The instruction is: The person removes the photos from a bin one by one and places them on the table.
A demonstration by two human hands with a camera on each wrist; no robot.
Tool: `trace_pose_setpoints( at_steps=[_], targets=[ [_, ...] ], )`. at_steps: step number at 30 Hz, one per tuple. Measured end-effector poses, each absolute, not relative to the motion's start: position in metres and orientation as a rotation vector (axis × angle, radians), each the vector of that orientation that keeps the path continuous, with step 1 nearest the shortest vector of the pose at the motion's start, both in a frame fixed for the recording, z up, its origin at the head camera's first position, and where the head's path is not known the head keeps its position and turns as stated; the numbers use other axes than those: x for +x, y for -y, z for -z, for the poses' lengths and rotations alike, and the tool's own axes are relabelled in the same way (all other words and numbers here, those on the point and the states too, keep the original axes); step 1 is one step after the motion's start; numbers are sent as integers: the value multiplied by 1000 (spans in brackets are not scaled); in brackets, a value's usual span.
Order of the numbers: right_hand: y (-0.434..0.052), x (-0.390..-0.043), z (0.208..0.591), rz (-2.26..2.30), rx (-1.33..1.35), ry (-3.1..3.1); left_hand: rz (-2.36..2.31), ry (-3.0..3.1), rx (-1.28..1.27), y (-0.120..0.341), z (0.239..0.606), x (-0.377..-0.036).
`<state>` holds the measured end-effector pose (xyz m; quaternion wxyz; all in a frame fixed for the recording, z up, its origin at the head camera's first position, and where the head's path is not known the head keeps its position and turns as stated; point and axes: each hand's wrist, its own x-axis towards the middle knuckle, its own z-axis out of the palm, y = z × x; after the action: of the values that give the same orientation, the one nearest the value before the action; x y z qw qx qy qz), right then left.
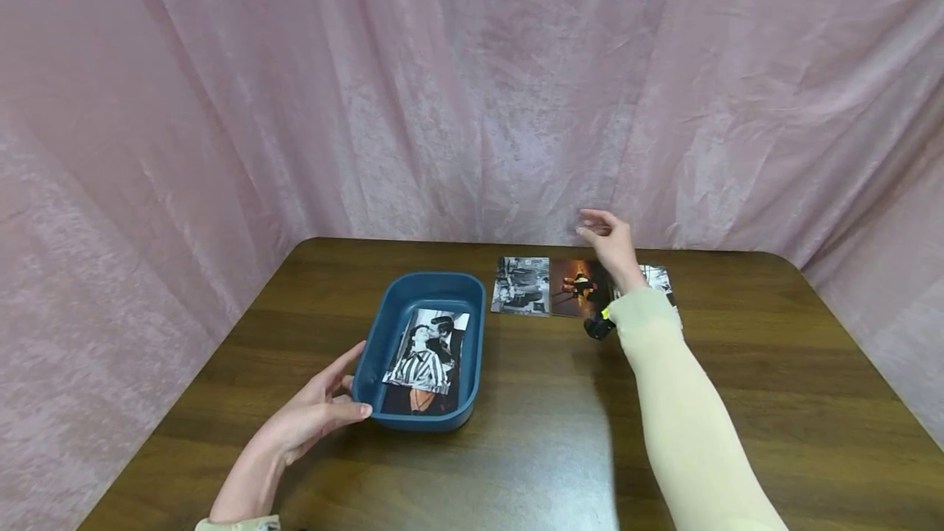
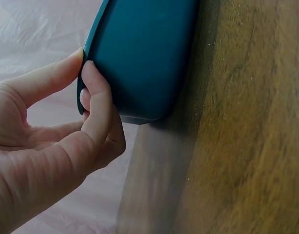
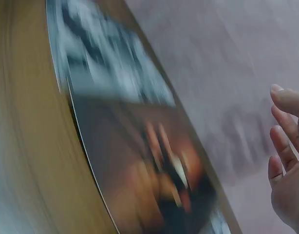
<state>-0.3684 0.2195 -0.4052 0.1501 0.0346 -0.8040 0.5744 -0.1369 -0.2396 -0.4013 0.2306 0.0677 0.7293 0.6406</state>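
My left hand [image 1: 317, 415] pinches the near left corner of a blue plastic tray [image 1: 480, 351], thumb at the rim and fingers against the outer wall. In the left wrist view the tray's side [image 2: 144, 53] stands between the hand and the wooden tabletop. Inside lies a black-and-white photo card [image 1: 431, 355] of two people, overlapping a darker card [image 1: 416, 402]. My right hand [image 1: 610, 246] is raised, fingers loosely bent and holding nothing, over a row of cards at the back. Below it are an orange-brown card [image 1: 578, 287] and a black-and-white card [image 1: 658, 279] partly hidden by the arm.
Another black-and-white card [image 1: 521, 286] lies at the left end of the row. The brown wooden table [image 1: 774, 367] has rounded back corners, and a pink curtain [image 1: 472, 105] hangs behind it. A small black device [image 1: 599, 326] hangs at the right wrist.
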Motion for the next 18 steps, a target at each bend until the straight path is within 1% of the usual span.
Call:
trace_pose_setpoints(
  at_steps=[6,11,15,18],
  targets=[
    [-144,-376,395,-1795,190,2261,-1771,-1990,210,237,402,-139],
    [-76,-373,388,-1881,283,2179,-1767,-1990,214,236,402,-140],
    [-25,-361,386,-1907,418,2146,-1774,-1987,207,234,402,-141],
    [3,-347,390,-1856,475,2184,-1773,-1992,203,232,404,-143]
  ],
)
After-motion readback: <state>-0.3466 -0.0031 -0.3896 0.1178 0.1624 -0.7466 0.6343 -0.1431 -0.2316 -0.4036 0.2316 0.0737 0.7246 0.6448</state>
